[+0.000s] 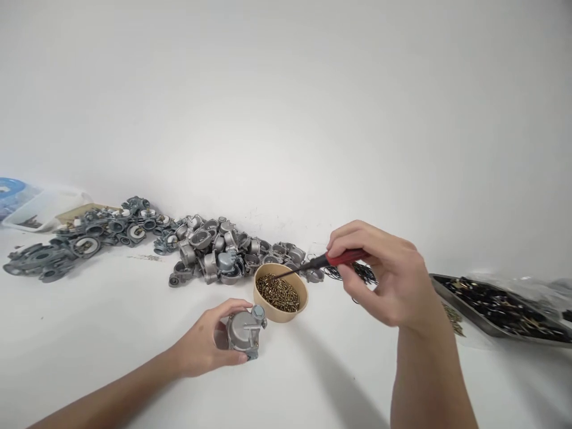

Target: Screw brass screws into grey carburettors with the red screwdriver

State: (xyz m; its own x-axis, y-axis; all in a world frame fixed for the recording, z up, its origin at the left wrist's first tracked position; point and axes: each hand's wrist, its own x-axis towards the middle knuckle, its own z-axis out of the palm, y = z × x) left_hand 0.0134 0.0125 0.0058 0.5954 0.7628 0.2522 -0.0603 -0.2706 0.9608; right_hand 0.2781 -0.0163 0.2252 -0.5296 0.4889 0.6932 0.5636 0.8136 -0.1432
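My left hand (pixel 206 344) rests on the white table, fingers wrapped round a small grey metal casting (pixel 245 331) that stands just left of a tan bowl (pixel 280 314). The bowl holds several small brass screws (pixel 277 291). My right hand (pixel 388 279) hovers to the right of the bowl and is closed on a screwdriver with a red handle (pixel 347 257). Its dark shaft (pixel 298 269) points left and down, with the tip over the screws in the bowl.
A long heap of grey metal castings (pixel 223 250) lies behind the bowl, with a darker heap (pixel 80 238) farther left. A white tub (pixel 44 207) sits at the far left. Black rubber rings (pixel 361 273) lie behind my right hand. A metal tray of dark parts (pixel 500 310) sits at the right.
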